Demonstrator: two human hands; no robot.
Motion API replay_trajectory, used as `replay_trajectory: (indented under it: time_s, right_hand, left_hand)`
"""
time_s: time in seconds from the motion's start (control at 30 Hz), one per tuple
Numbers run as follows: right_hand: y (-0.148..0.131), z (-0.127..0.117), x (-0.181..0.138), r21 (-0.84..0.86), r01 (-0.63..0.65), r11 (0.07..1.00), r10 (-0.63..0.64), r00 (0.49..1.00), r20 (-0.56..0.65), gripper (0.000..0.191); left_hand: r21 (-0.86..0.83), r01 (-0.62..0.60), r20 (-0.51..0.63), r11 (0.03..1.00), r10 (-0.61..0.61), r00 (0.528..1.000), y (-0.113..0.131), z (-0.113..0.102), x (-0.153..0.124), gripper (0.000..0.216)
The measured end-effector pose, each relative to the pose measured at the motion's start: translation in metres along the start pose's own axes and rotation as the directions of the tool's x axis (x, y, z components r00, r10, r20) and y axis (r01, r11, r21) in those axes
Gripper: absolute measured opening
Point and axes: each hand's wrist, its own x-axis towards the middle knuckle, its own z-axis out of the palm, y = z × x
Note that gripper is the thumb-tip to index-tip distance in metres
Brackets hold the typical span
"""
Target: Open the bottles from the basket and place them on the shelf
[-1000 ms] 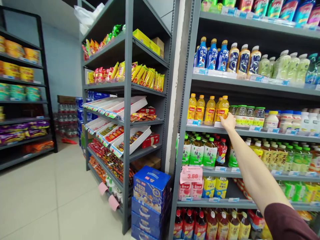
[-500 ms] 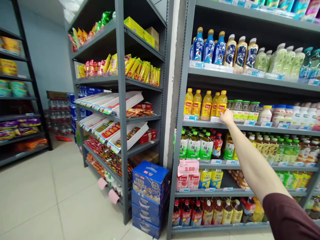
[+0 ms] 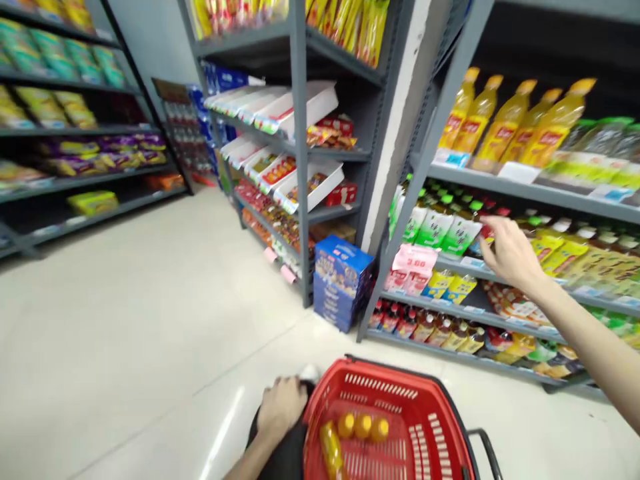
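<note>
My left hand (image 3: pixel 280 408) is closed in a fist at the left rim of a red shopping basket (image 3: pixel 430 427), low in the view; a dark part lies under the hand. Yellow-capped juice bottles (image 3: pixel 363 427) lie inside the basket. My right hand (image 3: pixel 510 252) hangs in the air in front of the drinks shelves, fingers apart and empty. It is level with the green tea bottles (image 3: pixel 440 223) and nearest to the red-capped bottles beside them. Yellow juice bottles (image 3: pixel 505 127) stand one shelf above it.
A grey drinks rack (image 3: pixel 425 160) fills the right side, with a pink price tag (image 3: pixel 415 257) and dark bottles on its lowest shelf. Stacked blue boxes (image 3: pixel 343 280) sit on the floor beside a snack rack (image 3: pixel 300 153). More shelves line the left wall; pale tiled floor lies between.
My right hand has drawn back from the yellow juice shelf and dropped to the green tea level. The view has tilted down, so the red basket and my left hand now show.
</note>
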Motion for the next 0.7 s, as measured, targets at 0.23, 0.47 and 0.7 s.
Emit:
replay_trajectory:
  time_s: [0.23, 0.47, 0.7]
  right_hand:
    - [-0.064, 0.103, -0.238, 0.324, 0.07, 0.943, -0.265, 0.75, 0.607, 0.044]
    - [-0.125, 0.163, -0.42, 0.196, -0.564, 0.802, 0.009, 0.34, 0.941, 0.039]
    - [-0.255, 0.209, -0.517, 0.063, -0.728, 0.683, 0.038, 0.122, 0.992, 0.021]
  left_hand:
    - [-0.111, 0.043, -0.054, 0.993, -0.049, 0.997, -0.008, 0.02, 0.001, 0.041]
    - [-0.172, 0.044, -0.065, 0.984, -0.055, 0.996, -0.013, 0.032, -0.002, 0.04]
    - [-0.216, 0.036, -0.049, 0.976, -0.047, 0.998, -0.017, 0.04, -0.002, 0.036]
